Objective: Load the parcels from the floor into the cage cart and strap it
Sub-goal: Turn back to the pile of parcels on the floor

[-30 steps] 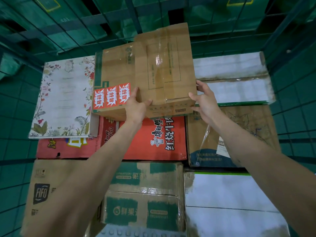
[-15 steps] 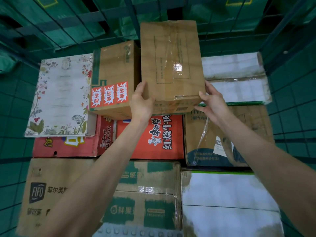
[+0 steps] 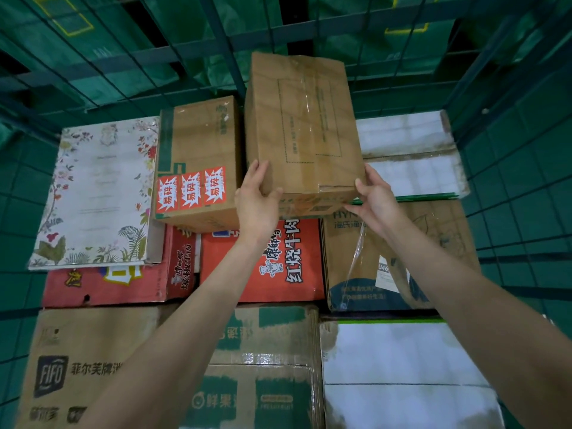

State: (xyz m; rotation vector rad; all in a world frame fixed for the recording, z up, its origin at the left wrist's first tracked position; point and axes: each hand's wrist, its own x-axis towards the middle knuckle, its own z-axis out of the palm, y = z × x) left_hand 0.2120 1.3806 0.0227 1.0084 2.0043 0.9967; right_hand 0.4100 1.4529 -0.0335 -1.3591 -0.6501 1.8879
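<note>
Two bare hands hold a plain brown box (image 3: pixel 301 125) inside the green cage cart (image 3: pixel 513 193). The left hand (image 3: pixel 255 198) grips the box's near left corner, with fingers up the side and the thumb on the front edge. The right hand (image 3: pixel 376 199) grips the near right corner, and its grip is clamped on the box too.

The plain brown box is the landmark here. It sits on top of the pile, near the back wall of the cart. Touching its left side is another brown box with three red stickers (image 3: pixel 198 165). Further left of that lies a flat white box with flowers (image 3: pixel 99 193). To the right of the plain box is a white box (image 3: pixel 408 156), and it lies lower. Under the near edge of the plain box is a red box with a cartoon cook (image 3: pixel 278 261). Beside that red box, below the right hand, is a brown box with loose clear tape (image 3: pixel 433 243). Closer to the person than all these are a FIFO box (image 3: pixel 77 366), a green and brown box (image 3: pixel 266 366) and another white box (image 3: pixel 402 366).
</note>
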